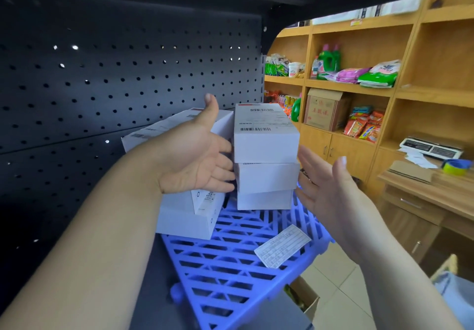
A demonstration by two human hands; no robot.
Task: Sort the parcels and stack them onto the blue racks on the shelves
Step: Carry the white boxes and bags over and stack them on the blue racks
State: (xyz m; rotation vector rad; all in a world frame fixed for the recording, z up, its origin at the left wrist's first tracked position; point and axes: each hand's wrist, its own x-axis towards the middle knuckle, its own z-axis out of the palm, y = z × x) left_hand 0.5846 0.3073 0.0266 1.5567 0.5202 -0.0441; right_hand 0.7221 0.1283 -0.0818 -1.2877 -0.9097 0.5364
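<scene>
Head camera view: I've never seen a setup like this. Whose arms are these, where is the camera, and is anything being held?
There is no machine here: a person wears one wide-angle camera on the head, so you see their own two bare arms stretched forward. The left hand and right hand are open, fingers straight, on either side of a stack of three white parcels. Neither grips anything, and I cannot tell whether they touch it. The stack stands on a blue rack on a dark shelf with a perforated back panel. More white parcels sit to its left, and a loose paper label lies on the rack. The wooden shelves at right hold shop goods.
</scene>
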